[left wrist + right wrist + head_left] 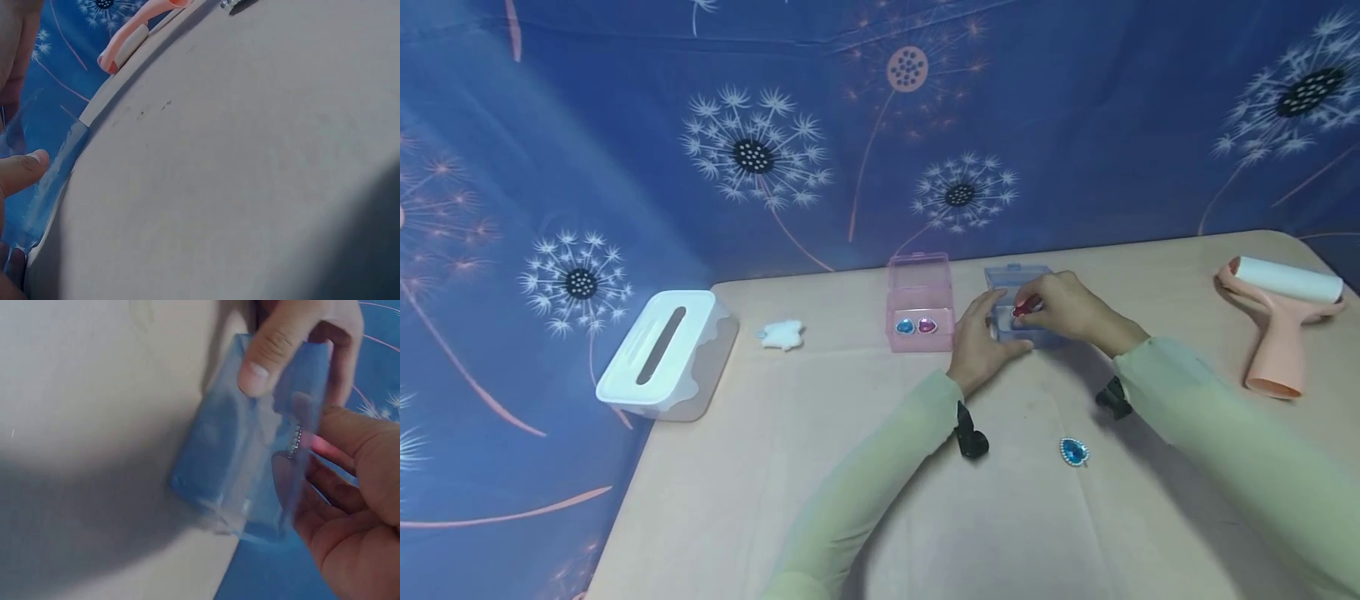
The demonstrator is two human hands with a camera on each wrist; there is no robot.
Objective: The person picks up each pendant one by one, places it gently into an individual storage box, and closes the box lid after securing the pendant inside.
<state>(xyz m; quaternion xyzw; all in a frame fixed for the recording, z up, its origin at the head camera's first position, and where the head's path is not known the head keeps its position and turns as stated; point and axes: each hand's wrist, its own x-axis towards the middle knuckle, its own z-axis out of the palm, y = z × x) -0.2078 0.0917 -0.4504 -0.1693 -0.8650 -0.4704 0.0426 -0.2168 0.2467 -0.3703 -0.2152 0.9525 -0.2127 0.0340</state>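
Observation:
A small clear blue plastic box (215,440) stands at the back of the table with its lid raised. My left hand (981,346) grips its left side, the thumb on the front wall and the other fingers round the side. In my right hand (1063,307) I pinch a red gem with a pearly edge (1027,307), its fingertips down inside the blue box. To the left, a pink box (919,302) stands open, holding a blue gem (905,326) and a pink gem (927,326). Another blue drop-shaped gem (1074,452) lies on the table in front of my hands.
A white lidded box with a slot (700,350) stands at the left edge. Near it lies a small white object (782,334), its kind unclear. At the far right rests a peach-handled lint roller (1277,333). A blue dandelion-print cloth (850,142) hangs behind the table.

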